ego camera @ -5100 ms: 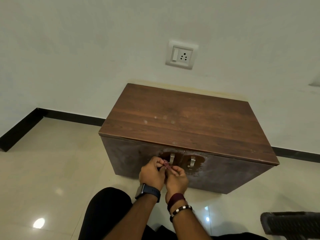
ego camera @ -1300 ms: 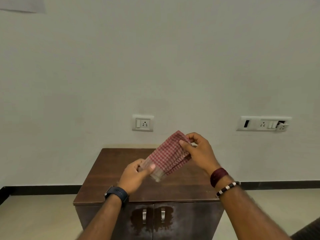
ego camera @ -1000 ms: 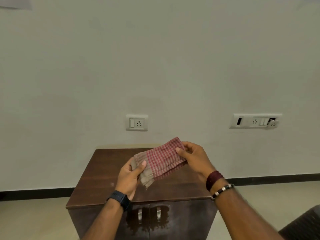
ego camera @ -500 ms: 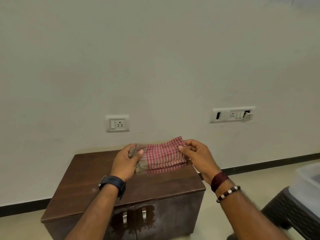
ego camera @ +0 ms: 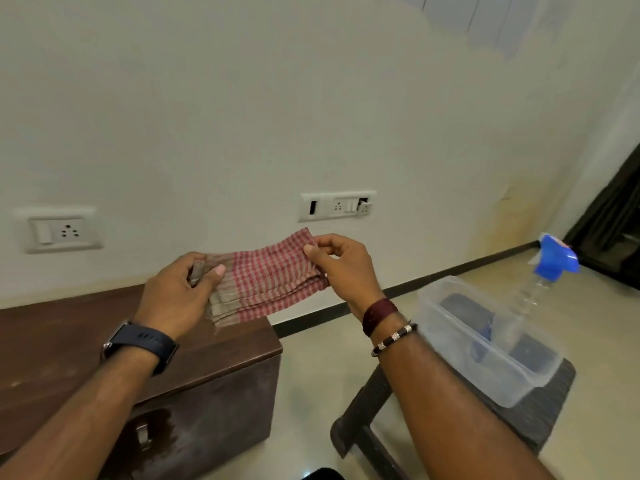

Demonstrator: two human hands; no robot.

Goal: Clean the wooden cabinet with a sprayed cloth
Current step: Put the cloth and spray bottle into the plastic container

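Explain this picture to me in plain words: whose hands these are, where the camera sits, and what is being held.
There is no machine here. The camera is worn on a person's head and looks forward and down, so the two arms are their own. The left hand and the right hand each grip one end of a folded red checked cloth, held in the air above the wooden cabinet. To the right, a clear plastic tub sits on a dark stool; a spray bottle with a blue head stands in the tub.
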